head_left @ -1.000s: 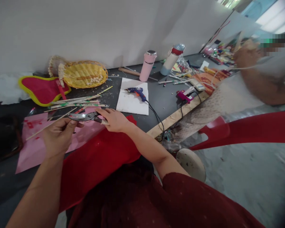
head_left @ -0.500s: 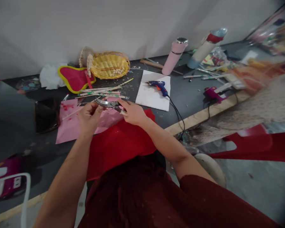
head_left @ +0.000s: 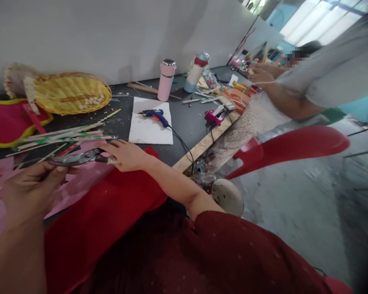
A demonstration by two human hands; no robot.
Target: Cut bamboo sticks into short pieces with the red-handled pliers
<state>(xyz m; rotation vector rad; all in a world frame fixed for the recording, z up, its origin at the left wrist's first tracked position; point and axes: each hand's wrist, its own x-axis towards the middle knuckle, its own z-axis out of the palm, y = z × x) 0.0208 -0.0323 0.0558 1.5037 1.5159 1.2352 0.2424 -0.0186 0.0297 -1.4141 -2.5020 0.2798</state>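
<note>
My right hand (head_left: pixel 127 155) is closed around the handles of a pair of pruning shears (head_left: pixel 87 156), whose blades point left. Close to the blade tips, the thumb and fingers of my left hand (head_left: pixel 33 190) are pinched together. What they hold is hidden or too thin to make out. Beneath both hands lies pink paper (head_left: pixel 93 169), with a red cloth (head_left: pixel 110 204) in front of it, over my lap. Thin pale sticks with green marks (head_left: pixel 70 134) lie in a loose pile just behind the shears.
A blue glue gun (head_left: pixel 155 115) rests on a white board (head_left: pixel 149 136), its cord trailing over the wooden table edge (head_left: pixel 199 145). Behind are a yellow basket (head_left: pixel 64 87), a pink bottle (head_left: pixel 166 79) and a pale bottle (head_left: pixel 196 73). A co-worker (head_left: pixel 331 77) sits at right, beyond a red chair (head_left: pixel 294 149).
My view has swung right, so things appear further left and the co-worker has come into sight. The shears stay in my right hand, and my left hand remains at their blades.
</note>
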